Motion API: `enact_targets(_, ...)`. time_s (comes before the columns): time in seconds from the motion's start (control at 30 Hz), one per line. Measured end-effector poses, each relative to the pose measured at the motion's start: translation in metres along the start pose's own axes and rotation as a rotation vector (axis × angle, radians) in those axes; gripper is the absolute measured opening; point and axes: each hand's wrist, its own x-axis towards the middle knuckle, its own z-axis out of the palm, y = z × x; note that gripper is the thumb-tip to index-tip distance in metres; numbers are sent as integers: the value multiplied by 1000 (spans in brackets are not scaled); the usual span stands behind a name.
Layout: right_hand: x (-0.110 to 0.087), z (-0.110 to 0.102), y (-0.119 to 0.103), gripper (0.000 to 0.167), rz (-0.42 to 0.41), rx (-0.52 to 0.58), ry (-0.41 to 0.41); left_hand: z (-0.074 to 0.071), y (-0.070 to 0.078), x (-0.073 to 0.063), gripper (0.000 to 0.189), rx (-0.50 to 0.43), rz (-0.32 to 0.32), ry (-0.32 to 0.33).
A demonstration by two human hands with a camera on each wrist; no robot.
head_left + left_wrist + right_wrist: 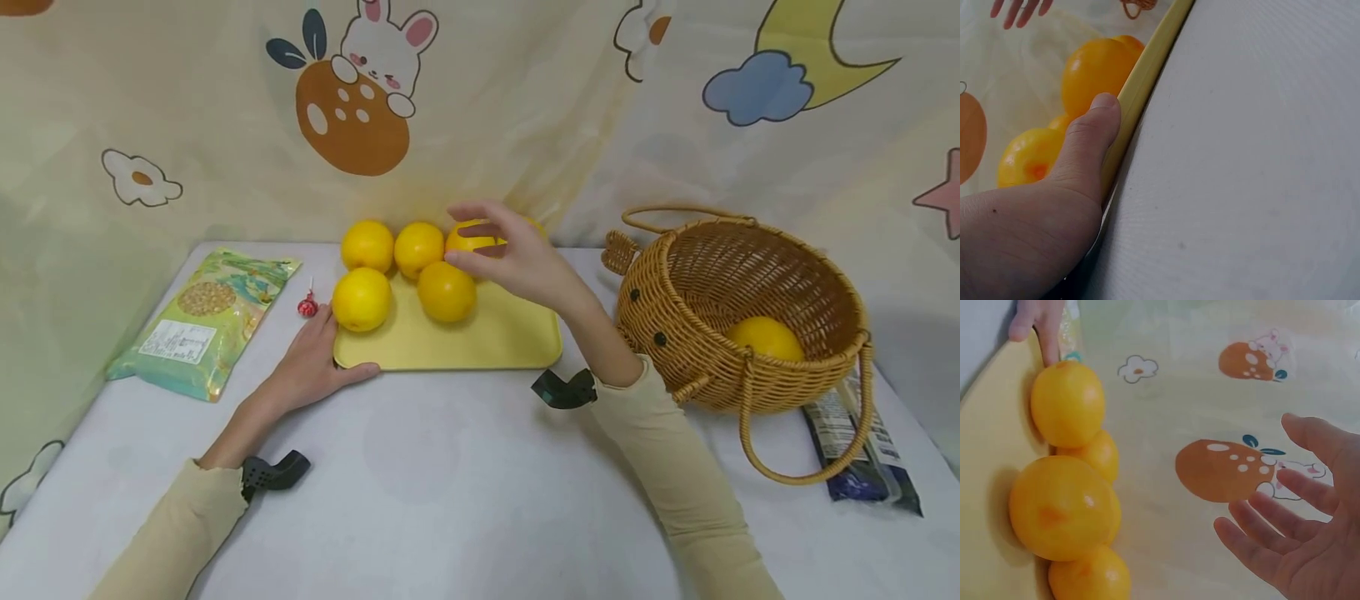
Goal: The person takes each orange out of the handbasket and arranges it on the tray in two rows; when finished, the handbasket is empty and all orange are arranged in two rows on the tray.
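Several oranges [362,299] sit on a yellow rectangular tray [510,333], grouped toward its left and back. My left hand [309,360] rests at the tray's front left corner, thumb along the front edge and fingers by the left side. In the left wrist view, the thumb [1094,134] lies against the tray's rim. Above the tray's back right part, my right hand [517,254] is raised with nothing in it, hiding part of the oranges behind it. The right wrist view shows its fingers [1266,528] spread and slightly bent, apart from the oranges [1066,506].
A brown wicker basket [652,333] with handles stands at the right, one orange [767,337] inside. Dark packets [862,450] lie partly under it. At the left are a green food bag [206,325] and a red wrapped lollipop [307,306]. A printed cloth [510,100] hangs behind.
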Motion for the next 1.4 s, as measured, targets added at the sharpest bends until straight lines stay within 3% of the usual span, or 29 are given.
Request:
enact_targets(0.33,-11,-3,-17,40,-68,39,57,1,-2,0,114,-1,20,30)
enact_targets(0.6,-23,0,-33,32,-158,135,86,3,-3,2,115,0,17,20)
enact_targets(0.97,-33,-2,-45,25,-222,243,107,3,-3,2,114,-8,32,39)
enact_targets(1.17,-39,-3,-47,24,-214,272,91,4,-4,2,113,-9,60,71)
enact_targets(1.4,-77,-12,-52,23,-147,232,-3,6,-4,1,113,-5,60,72)
